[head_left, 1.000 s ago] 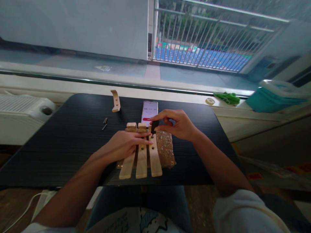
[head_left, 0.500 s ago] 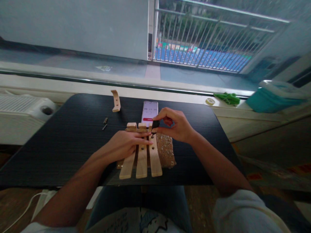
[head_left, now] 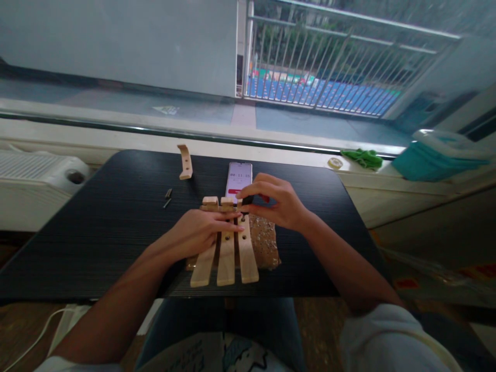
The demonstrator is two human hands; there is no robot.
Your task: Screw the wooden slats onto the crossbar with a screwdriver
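Observation:
Three curved wooden pieces lie side by side, the right one [head_left: 248, 261], the middle one [head_left: 226, 263] and the left one [head_left: 203, 266], on a brown block [head_left: 265, 243] wrapped in clear film. My left hand [head_left: 197, 230] rests flat across them, fingers stretched out, two fingertips on the right piece. In my right hand [head_left: 277, 201] a short black-handled screwdriver [head_left: 247, 200] is pinched between thumb and fingers, standing upright over the upper hole of the right piece. Its tip meets what looks like a screw [head_left: 243, 219]. A second hole below shows bare.
Behind the pieces lies a phone [head_left: 240, 175] with a timer on its screen. Another curved wooden piece [head_left: 186, 163] stands at the table's far left, and small metal parts [head_left: 168, 198] lie nearer. On the sill are a tape roll [head_left: 335, 163], a green cloth [head_left: 362, 158] and a teal bin [head_left: 426, 160].
My right hand's fingers have shifted on the screwdriver handle, the index finger reaching further left over its top. The left hand and wooden pieces have stayed in place.

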